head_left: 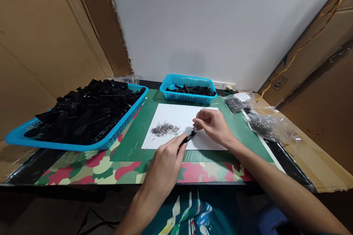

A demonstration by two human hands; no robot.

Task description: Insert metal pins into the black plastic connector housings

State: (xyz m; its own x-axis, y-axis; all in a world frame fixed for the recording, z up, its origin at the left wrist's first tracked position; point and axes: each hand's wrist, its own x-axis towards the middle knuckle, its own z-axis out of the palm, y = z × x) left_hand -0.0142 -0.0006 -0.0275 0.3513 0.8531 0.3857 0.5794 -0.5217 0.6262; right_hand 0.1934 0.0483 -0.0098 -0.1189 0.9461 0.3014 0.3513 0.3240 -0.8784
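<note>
Between the fingers of my left hand (168, 154) is a small, narrow black plastic part (190, 136), held low over a white sheet (215, 145). My right hand (211, 123) pinches a thin metal tool like tweezers (195, 127), its lower end at the far end of the black part. Whether the tip grips anything is too small to tell. Left of both hands, a loose pile of tiny metal springs or wire pieces (165, 129) lies on the white sheet.
A large blue basket (121, 126) heaped with black plastic parts (88, 114) stands at the left. A smaller blue basket (187, 97) with dark parts sits at the back. Clear plastic bags of small metal pieces (235, 103) lie at the right. Cardboard walls flank the table.
</note>
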